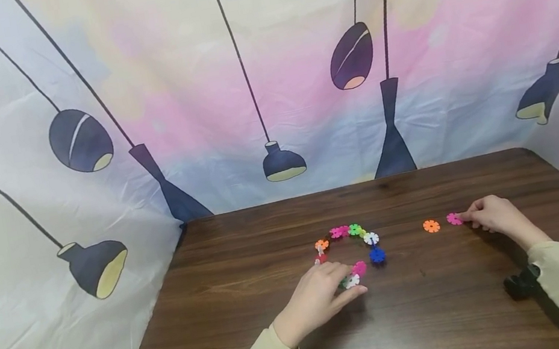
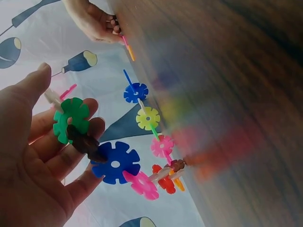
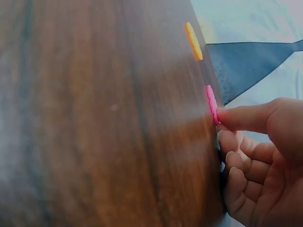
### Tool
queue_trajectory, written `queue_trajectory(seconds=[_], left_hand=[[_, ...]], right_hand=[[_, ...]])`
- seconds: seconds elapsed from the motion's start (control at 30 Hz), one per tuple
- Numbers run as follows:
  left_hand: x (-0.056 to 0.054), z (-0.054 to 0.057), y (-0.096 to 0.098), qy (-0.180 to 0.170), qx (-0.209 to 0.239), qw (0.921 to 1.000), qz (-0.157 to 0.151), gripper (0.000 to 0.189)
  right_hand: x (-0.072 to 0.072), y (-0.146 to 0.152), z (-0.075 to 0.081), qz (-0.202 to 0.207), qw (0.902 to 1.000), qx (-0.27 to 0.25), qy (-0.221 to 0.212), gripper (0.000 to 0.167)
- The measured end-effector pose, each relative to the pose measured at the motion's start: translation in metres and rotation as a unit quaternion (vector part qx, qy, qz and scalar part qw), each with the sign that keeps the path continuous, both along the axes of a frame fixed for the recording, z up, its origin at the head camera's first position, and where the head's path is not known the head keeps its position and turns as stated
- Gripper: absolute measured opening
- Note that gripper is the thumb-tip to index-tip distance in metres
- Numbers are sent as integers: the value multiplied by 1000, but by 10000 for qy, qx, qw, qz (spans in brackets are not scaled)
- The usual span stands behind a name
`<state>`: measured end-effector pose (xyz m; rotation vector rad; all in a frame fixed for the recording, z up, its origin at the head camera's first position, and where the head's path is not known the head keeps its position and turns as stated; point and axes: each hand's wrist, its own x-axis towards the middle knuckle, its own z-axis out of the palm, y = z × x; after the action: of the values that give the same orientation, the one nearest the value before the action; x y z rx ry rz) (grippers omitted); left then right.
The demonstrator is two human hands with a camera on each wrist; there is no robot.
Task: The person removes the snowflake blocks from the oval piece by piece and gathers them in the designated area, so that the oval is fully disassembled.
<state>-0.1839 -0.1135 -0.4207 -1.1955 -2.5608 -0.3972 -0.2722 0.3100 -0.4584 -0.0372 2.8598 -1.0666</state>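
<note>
Several flower-shaped interlocking discs of many colours form a curved chain (image 1: 371,238) on the table, with a gap between its blue end disc (image 1: 377,255) and pink end disc (image 1: 359,268). My left hand (image 1: 315,294) is over the near part of this chain. In the left wrist view the fingers lie loosely behind a green disc (image 2: 71,120) and the thumb stands apart from it. Farther right, my right hand (image 1: 496,216) pinches the edge of a loose pink disc (image 3: 212,104) between thumb and index finger. That disc lies flat on the table.
A loose orange disc (image 1: 431,226) lies flat just left of the loose pink one. The brown wooden table (image 1: 247,247) ends at the back against a cloth backdrop (image 1: 200,89) printed with lamps. Black straps (image 1: 522,284) show at both wrists.
</note>
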Motion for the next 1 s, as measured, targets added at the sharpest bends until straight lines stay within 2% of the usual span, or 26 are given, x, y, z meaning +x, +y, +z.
queue_trajectory(seconds=[0.2, 0.3, 0.5, 0.7, 0.8, 1.0], left_hand=[[-2, -2, 0, 24, -90, 9999, 78, 38], [-3, -3, 0, -72, -96, 9999, 95, 40], [-4, -4, -1, -158, -89, 9998, 106, 41], [-4, -4, -1, -91, 16, 9999, 67, 40], [-4, -4, -1, -51, 56, 10000, 57, 39], [-2, -3, -1, -99, 85, 9999, 54, 38]], right_hand=[[5, 6, 5, -106, 9987, -413, -293, 43], [10, 3, 9, -64, 9971, -681, -334, 42], [13, -21, 20, 334, 9951, -932, -34, 42], [20, -56, 36, 793, 9925, -885, 277, 40], [26, -75, 42, 1095, 9886, -912, 478, 39], [39, -112, 46, 1639, 9783, -1110, 613, 37]])
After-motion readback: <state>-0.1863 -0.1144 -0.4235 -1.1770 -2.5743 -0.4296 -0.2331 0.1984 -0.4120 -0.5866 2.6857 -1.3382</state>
